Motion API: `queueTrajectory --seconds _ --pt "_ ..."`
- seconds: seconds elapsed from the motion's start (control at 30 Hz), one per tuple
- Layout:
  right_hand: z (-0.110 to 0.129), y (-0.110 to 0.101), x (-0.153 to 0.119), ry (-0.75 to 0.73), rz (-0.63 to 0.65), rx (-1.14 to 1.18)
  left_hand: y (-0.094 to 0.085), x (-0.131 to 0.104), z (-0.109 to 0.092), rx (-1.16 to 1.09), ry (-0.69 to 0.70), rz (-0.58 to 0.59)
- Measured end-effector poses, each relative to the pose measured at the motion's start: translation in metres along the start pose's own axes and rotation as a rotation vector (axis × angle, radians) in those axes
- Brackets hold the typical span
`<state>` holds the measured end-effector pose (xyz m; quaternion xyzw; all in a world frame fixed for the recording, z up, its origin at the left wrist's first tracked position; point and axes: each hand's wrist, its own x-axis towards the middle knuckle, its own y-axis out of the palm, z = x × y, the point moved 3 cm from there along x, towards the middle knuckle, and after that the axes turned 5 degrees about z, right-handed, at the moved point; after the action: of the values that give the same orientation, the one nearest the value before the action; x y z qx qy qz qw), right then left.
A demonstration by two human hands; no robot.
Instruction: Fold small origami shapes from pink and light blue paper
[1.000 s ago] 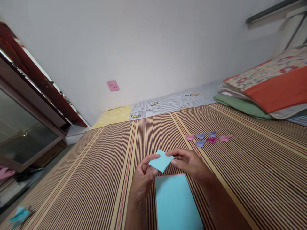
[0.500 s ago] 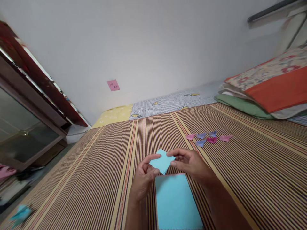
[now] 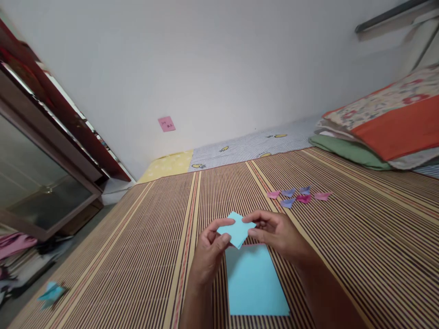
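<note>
Between my hands, above the striped mat [image 3: 164, 219], is a small light-blue folded paper [image 3: 236, 230], held up with one corner toward me. My left hand [image 3: 212, 246] grips its left side between thumb and forefinger. On the other side my right hand [image 3: 274, 230] pinches the right corner with thumb and fingers. Just below them a stack of light-blue paper [image 3: 257, 283] lies flat on the mat, a thin pink edge showing at its far side.
Several small pink and purple folded papers [image 3: 303, 198] lie beyond my right hand. A blue folded paper [image 3: 51, 293] sits at the lower left. Folded bedding [image 3: 394, 128] is piled at right; a pink note [image 3: 166, 124] is on the wall.
The view has shifted slightly, so most things sit a little further right and the near edge of the blue stack now shows. Both hands keep their hold on the folded paper.
</note>
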<state>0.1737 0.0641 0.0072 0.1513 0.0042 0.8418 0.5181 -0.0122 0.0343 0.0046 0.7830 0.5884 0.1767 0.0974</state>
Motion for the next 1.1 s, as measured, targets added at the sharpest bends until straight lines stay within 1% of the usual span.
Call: queueTrajectory --seconds 0.1,0.2,0.27,0.43,0.57,0.8,0.93,1.1 --pt "0.006 0.006 -0.012 0.029 0.017 0.019 0.007 -0.014 -0.004 -0.012 -0.016 0.031" --pt "0.014 0.011 -0.027 0.025 -0.014 -0.065 0.016 -0.031 -0.008 -0.032 -0.033 0.051" --pt "0.020 0.015 -0.037 0.026 -0.032 -0.081 0.024 -0.043 -0.012 -0.054 -0.027 0.059" --pt "0.031 0.027 -0.060 0.040 -0.056 0.019 0.043 -0.064 -0.022 -0.074 -0.035 0.063" --pt "0.038 0.035 -0.077 0.011 -0.051 0.090 0.053 -0.075 -0.026 -0.032 -0.038 0.014" --pt "0.045 0.040 -0.102 -0.009 -0.038 0.049 0.063 -0.095 -0.027 0.020 -0.034 -0.010" --pt "0.050 0.042 -0.109 -0.033 -0.037 0.026 0.070 -0.099 -0.027 0.032 -0.020 -0.002" --pt "0.060 0.048 -0.115 -0.019 -0.049 -0.080 0.074 -0.101 -0.029 0.021 0.003 -0.046"
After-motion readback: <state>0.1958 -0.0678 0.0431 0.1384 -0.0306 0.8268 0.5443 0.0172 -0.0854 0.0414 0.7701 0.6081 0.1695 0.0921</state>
